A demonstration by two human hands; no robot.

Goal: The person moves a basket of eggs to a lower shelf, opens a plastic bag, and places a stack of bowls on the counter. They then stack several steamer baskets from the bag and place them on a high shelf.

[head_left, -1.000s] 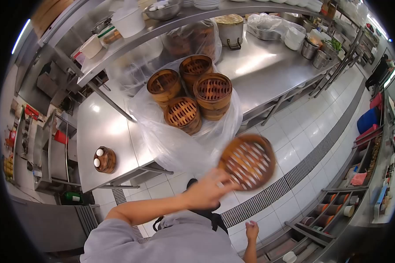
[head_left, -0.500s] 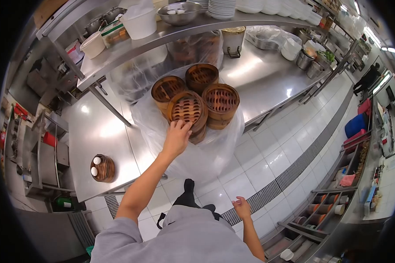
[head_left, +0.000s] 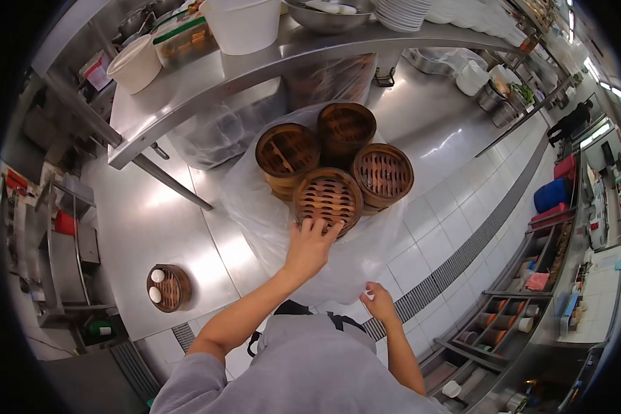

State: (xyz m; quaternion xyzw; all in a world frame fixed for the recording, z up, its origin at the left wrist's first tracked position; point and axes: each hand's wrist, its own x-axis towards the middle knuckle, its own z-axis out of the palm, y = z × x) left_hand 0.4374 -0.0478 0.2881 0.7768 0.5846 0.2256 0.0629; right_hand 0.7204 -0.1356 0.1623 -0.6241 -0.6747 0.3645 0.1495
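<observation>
Left hand [head_left: 309, 246] fingers spread, resting on near steamer basket [head_left: 328, 198], no grasp. Right hand [head_left: 379, 301] pinching plastic bag [head_left: 338, 265] edge.

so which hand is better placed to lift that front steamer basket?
Probably left: the left hand already rests on the front steamer basket. The right hand sits lower, at the plastic bag edge.

We find no legible text anywhere; the green-lidded container [head_left: 181, 36] on the shelf [head_left: 207, 76] bears a label, too small and blurred for us to read
</observation>
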